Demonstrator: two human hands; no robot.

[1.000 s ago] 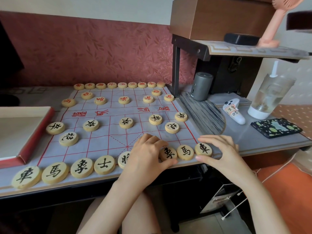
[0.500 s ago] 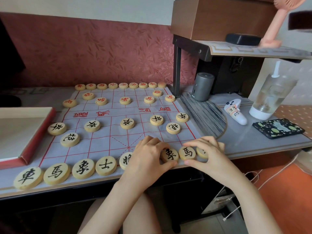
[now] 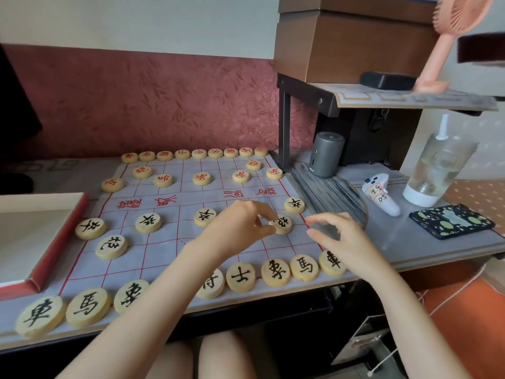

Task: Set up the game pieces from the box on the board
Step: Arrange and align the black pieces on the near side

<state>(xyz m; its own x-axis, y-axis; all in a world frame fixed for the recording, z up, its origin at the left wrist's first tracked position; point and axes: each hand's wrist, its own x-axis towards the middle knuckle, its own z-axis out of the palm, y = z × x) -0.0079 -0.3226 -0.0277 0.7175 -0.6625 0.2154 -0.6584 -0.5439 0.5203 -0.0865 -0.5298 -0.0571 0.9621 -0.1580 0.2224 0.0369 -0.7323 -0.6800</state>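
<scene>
Nearly all of the setup looks done. On the far half of the xiangqi board [image 3: 164, 258], 16 red pieces [image 3: 199, 154] stand in place: 9 along the far edge, 2 cannons and 5 soldiers. Along the near edge, 8 pieces of the black back row [image 3: 241, 276] show, with 1 spot hidden under the left forearm. 4 black soldiers [image 3: 148, 222] are visible, and the 5th spot lies behind the left hand [image 3: 240, 228]. The other black cannon [image 3: 111, 247] sits near the board's left edge.

The left hand pinches the right black cannon [image 3: 282, 225] between thumb and forefinger, near the board's right edge; I cannot tell whether it is lifted. The right hand [image 3: 344, 242] hovers just beside it, fingers loosely curled, holding nothing.

The red-rimmed box [image 3: 79, 214] lies at the desk's left edge, with no pieces showing in its visible part. Probably only seating this cannon is left.
</scene>
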